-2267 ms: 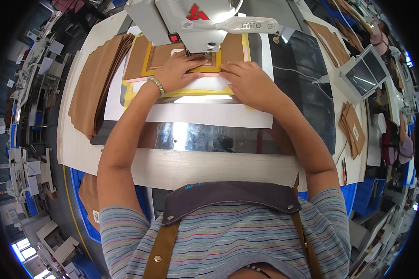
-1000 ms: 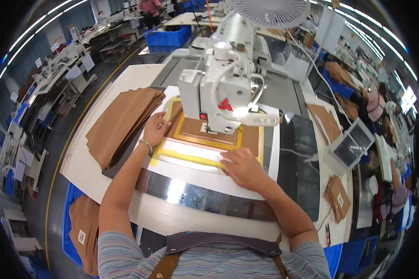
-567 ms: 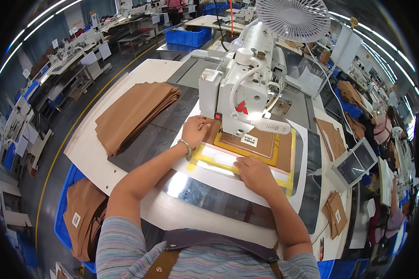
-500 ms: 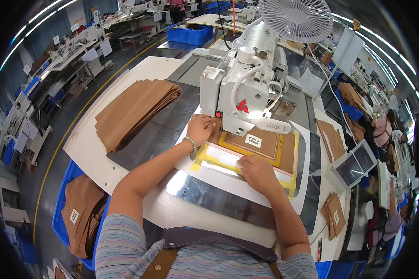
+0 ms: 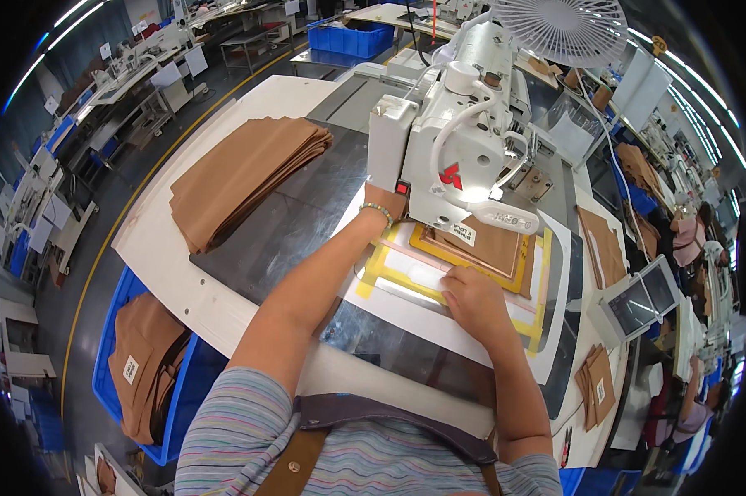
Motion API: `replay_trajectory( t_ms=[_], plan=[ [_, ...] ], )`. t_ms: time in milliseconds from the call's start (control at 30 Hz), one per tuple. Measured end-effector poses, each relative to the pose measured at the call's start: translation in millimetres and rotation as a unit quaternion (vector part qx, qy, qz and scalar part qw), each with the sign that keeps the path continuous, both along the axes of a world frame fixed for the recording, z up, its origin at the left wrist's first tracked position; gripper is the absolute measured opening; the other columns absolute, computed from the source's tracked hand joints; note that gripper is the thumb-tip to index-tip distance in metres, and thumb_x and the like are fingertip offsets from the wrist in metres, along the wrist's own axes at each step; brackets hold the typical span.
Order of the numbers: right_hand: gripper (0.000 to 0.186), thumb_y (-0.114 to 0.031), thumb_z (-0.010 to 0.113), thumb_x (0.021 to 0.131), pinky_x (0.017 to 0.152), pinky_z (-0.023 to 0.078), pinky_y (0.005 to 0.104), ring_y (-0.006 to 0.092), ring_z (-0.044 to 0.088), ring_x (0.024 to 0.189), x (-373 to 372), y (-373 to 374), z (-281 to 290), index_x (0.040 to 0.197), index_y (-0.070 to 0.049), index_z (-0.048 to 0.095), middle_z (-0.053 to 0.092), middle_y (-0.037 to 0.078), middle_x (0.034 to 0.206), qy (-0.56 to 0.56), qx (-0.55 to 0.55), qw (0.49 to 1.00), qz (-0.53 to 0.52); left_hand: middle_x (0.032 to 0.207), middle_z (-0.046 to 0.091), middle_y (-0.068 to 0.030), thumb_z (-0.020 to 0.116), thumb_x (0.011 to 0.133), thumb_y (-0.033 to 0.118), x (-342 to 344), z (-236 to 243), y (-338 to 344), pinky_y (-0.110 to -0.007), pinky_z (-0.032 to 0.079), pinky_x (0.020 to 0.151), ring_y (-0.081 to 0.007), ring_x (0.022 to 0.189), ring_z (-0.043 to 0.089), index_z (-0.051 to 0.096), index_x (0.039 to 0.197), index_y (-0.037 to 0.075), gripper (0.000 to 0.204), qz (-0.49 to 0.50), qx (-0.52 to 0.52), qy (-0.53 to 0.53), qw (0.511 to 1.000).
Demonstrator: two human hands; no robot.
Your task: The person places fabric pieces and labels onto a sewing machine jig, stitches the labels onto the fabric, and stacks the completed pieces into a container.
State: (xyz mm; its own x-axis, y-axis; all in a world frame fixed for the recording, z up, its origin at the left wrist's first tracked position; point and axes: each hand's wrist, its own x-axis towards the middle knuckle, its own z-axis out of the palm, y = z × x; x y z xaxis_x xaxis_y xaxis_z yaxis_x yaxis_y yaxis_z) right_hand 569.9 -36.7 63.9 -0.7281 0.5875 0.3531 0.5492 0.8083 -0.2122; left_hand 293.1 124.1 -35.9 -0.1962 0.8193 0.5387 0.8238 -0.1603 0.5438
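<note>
A white sewing machine head (image 5: 439, 157) stands over a yellow-edged template (image 5: 514, 283) on a white sheet (image 5: 406, 326), with brown pieces (image 5: 497, 241) bearing a white label in it. My left hand (image 5: 384, 201), with a beaded bracelet at the wrist, reaches beside the machine's head; its fingers are hidden there. My right hand (image 5: 468, 293) is at the template's near white strip, its fingers curled together; what they grip, if anything, is unclear.
A stack of brown panels (image 5: 232, 182) lies left on the table (image 5: 158, 223). A blue bin (image 5: 183, 413) of brown pieces sits below. A screen (image 5: 638, 302), more brown pieces (image 5: 592, 388) and snips (image 5: 566, 446) are at right. Co-workers (image 5: 689, 240) sit beyond.
My left hand has moved forward, its fingers now out of sight by the machine head. Brown material around the template's right side has shifted, exposing white. My right hand stays at the near strip.
</note>
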Motion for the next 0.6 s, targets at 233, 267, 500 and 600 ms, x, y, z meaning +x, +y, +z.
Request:
replay_trajectory(
  t_ms=[233, 267, 500, 600],
  plan=[
    [0.011, -0.009, 0.077, 0.087, 0.084, 0.057, 0.0451, 0.0337, 0.071, 0.094, -1, -1, 2, 0.097, -0.004, 0.077, 0.074, 0.010, 0.102, -0.011, -0.024, 1.000, -0.006, 0.101, 0.073, -0.0297, 0.063, 0.097, 0.021, -94, 42, -13, -0.054, 0.056, 0.088, -0.0509, 0.102, 0.069, 0.073, 0.106, 0.000, 0.024, 0.203, -0.031, -0.139, 0.969],
    [0.008, -0.009, 0.075, 0.085, 0.081, 0.057, 0.0451, 0.0329, 0.070, 0.091, -4, 1, 0, 0.092, -0.005, 0.075, 0.072, 0.009, 0.097, 0.009, -0.008, 1.000, 0.005, 0.106, 0.074, -0.0295, 0.063, 0.098, 0.021, -118, 48, -30, -0.054, 0.056, 0.090, -0.0502, 0.106, 0.069, 0.074, 0.110, 0.001, 0.025, 0.180, -0.033, -0.087, 0.979],
    [0.006, -0.006, 0.072, 0.088, 0.081, 0.057, 0.0454, 0.0351, 0.071, 0.092, -6, -8, -2, 0.090, -0.002, 0.074, 0.073, 0.012, 0.100, 0.031, -0.001, 1.000, 0.003, 0.115, 0.074, -0.0218, 0.048, 0.112, 0.050, -352, 161, -235, -0.042, 0.053, 0.093, -0.0358, 0.107, 0.068, 0.072, 0.124, -0.003, 0.059, 0.235, -0.001, -0.105, 0.966],
    [0.010, -0.007, 0.073, 0.091, 0.086, 0.057, 0.0439, 0.0348, 0.072, 0.097, -7, -2, -6, 0.098, 0.000, 0.077, 0.074, 0.013, 0.104, -0.005, 0.002, 1.000, -0.024, 0.115, 0.078, -0.0210, 0.050, 0.112, 0.050, -435, 154, -356, -0.040, 0.053, 0.092, -0.0298, 0.106, 0.074, 0.074, 0.117, -0.006, 0.062, 0.277, 0.054, -0.271, 0.920]
  ],
)
